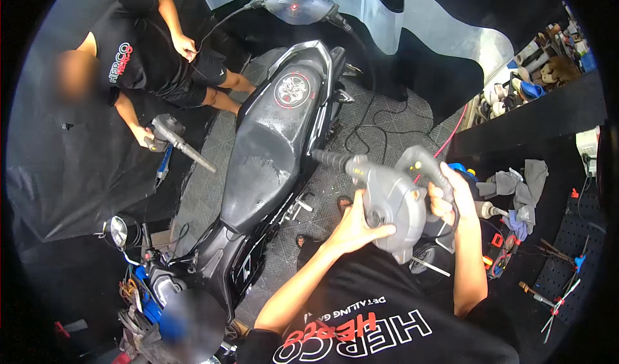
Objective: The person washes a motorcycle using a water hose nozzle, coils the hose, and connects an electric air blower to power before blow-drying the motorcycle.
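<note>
A grey handheld blower point(393, 203) is held over my lap, its black ribbed nozzle pointing left toward the motorcycle's seat point(261, 164). My left hand point(361, 228) is spread against the near left side of the blower's body, thumb across its round side. The fingers of my right hand point(449, 196) wrap round its curved rear handle. The black seat carries a round skull emblem point(292, 90) and has wet-looking patches.
A co-worker point(145, 54) in a black shirt stands beyond the motorcycle, holding another blower point(171, 135). A cable hangs from a grey device point(296, 3) above. Cables cross the tiled floor point(387, 132). Bottles and cloths fill a shelf at right; tools lie below.
</note>
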{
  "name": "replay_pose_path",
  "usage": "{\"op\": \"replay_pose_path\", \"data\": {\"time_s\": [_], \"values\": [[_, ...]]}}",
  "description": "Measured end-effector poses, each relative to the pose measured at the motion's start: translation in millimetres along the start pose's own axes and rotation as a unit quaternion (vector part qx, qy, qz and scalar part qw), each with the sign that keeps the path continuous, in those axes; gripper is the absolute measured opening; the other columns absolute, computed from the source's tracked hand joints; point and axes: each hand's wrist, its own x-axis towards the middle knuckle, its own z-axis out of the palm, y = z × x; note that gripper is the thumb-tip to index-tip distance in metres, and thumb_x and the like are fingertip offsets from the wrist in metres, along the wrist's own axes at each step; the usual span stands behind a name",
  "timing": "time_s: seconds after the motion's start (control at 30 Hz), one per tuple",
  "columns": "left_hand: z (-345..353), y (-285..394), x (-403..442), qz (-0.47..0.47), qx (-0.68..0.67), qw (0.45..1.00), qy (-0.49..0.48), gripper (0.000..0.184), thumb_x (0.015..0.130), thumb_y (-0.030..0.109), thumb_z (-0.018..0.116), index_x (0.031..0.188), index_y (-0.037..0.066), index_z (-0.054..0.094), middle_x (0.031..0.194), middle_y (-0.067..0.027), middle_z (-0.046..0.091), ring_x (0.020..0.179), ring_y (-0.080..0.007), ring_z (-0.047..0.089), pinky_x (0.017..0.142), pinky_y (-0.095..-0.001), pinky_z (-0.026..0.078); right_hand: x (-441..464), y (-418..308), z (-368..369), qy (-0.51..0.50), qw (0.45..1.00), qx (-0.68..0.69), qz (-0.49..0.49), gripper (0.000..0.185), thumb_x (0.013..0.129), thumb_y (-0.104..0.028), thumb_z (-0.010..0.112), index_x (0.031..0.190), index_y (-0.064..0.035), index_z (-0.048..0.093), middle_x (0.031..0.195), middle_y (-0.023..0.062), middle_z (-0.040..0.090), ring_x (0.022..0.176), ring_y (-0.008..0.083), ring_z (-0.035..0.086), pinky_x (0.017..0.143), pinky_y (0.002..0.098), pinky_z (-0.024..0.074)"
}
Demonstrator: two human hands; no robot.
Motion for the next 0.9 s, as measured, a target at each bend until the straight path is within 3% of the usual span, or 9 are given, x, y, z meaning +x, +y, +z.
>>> {"op": "replay_pose_path", "data": {"time_s": [0.13, 0.2, 0.3, 0.33, 0.47, 0.57, 0.73, 0.8, 0.9], "values": [[11, -27, -23, -0.032, -0.014, 0.999, 0.005, 0.108, 0.076, 0.038, 0.091, 0.152, 0.001, 0.023, 0.139, -0.0252, 0.057, 0.13, -0.0335, 0.057, 0.107, -0.0448, 0.048, -5, 5, 19, 0.033, 0.996, -0.067, 0.045, 0.029, 0.104, -0.037, 0.058, 0.107, -0.008, 0.058, 0.065, 0.0069, 0.057, 0.035, 0.0118, 0.041, 0.033, 0.0272, 0.0321], [9, -31, -29, -0.022, -0.062, 0.998, -0.006, 0.111, 0.076, 0.039, 0.091, 0.153, 0.001, 0.021, 0.14, -0.0256, 0.055, 0.13, -0.0333, 0.056, 0.106, -0.0451, 0.049, -9, 8, 24, 0.015, 0.997, -0.08, 0.018, 0.03, 0.106, -0.036, 0.054, 0.11, -0.007, 0.058, 0.065, 0.0062, 0.056, 0.035, 0.0115, 0.042, 0.033, 0.0265, 0.0316], [-14, -2, -17, -0.059, -0.016, 0.997, -0.045, 0.113, 0.074, 0.041, 0.092, 0.153, 0.0, 0.022, 0.142, -0.0263, 0.053, 0.133, -0.0327, 0.053, 0.108, -0.0461, 0.047, -13, 16, 28, -0.003, 0.995, -0.081, -0.056, 0.032, 0.108, -0.035, 0.05, 0.117, -0.0057, 0.058, 0.065, 0.0053, 0.055, 0.034, 0.0114, 0.042, 0.033, 0.0262, 0.0323], [-18, -1, -14, -0.01, -0.005, 1.0, -0.029, 0.114, 0.073, 0.042, 0.092, 0.153, 0.001, 0.023, 0.14, -0.0287, 0.053, 0.133, -0.0347, 0.054, 0.111, -0.0472, 0.044, -15, 20, 27, -0.009, 0.993, -0.082, -0.085, 0.033, 0.108, -0.035, 0.049, 0.119, -0.0053, 0.058, 0.065, 0.0051, 0.055, 0.034, 0.0114, 0.042, 0.033, 0.0261, 0.0326], [-22, 1, -21, -0.05, 0.085, 0.994, -0.037, 0.128, 0.071, 0.05, 0.091, 0.155, -0.009, 0.014, 0.145, -0.0371, 0.046, 0.136, -0.0436, 0.049, 0.115, -0.0482, 0.039, -13, 28, 19, -0.01, 0.992, -0.095, -0.079, 0.038, 0.109, -0.037, 0.047, 0.127, -0.0043, 0.056, 0.065, 0.0051, 0.055, 0.034, 0.0114, 0.041, 0.033, 0.027, 0.0343], [-22, -11, -34, -0.028, 0.009, 0.998, -0.06, 0.134, 0.071, 0.051, 0.091, 0.155, -0.013, 0.008, 0.147, -0.039, 0.043, 0.14, -0.0439, 0.045, 0.117, -0.0479, 0.037, -14, 37, 20, -0.024, 0.989, -0.136, -0.061, 0.04, 0.108, -0.037, 0.048, 0.128, -0.004, 0.056, 0.064, 0.0046, 0.054, 0.034, 0.0115, 0.042, 0.033, 0.0271, 0.0351], [-18, -60, -49, -0.022, 0.019, 0.998, -0.048, 0.115, 0.075, 0.048, 0.089, 0.15, -0.008, 0.022, 0.142, -0.0336, 0.05, 0.134, -0.0411, 0.052, 0.114, -0.0471, 0.041, -15, 60, 30, -0.023, 0.981, -0.183, -0.054, 0.042, 0.108, -0.038, 0.046, 0.133, -0.0052, 0.055, 0.063, 0.0029, 0.054, 0.034, 0.0111, 0.042, 0.034, 0.0267, 0.0356], [-16, -72, -55, 0.021, -0.028, 0.999, -0.035, 0.109, 0.075, 0.048, 0.089, 0.147, -0.006, 0.027, 0.141, -0.0314, 0.052, 0.132, -0.0396, 0.054, 0.113, -0.0465, 0.042, -18, 68, 37, -0.024, 0.979, -0.194, -0.051, 0.041, 0.108, -0.038, 0.047, 0.132, -0.0054, 0.056, 0.063, 0.0026, 0.054, 0.034, 0.011, 0.042, 0.035, 0.0266, 0.0352], [-18, -77, -67, 0.014, -0.008, 1.0, -0.017, 0.107, 0.075, 0.046, 0.089, 0.146, -0.005, 0.028, 0.14, -0.03, 0.054, 0.131, -0.0374, 0.055, 0.112, -0.0454, 0.043, -18, 75, 38, -0.02, 0.981, -0.189, -0.029, 0.039, 0.108, -0.039, 0.048, 0.126, -0.006, 0.057, 0.062, 0.0027, 0.054, 0.034, 0.0115, 0.041, 0.035, 0.0272, 0.0348]]}}
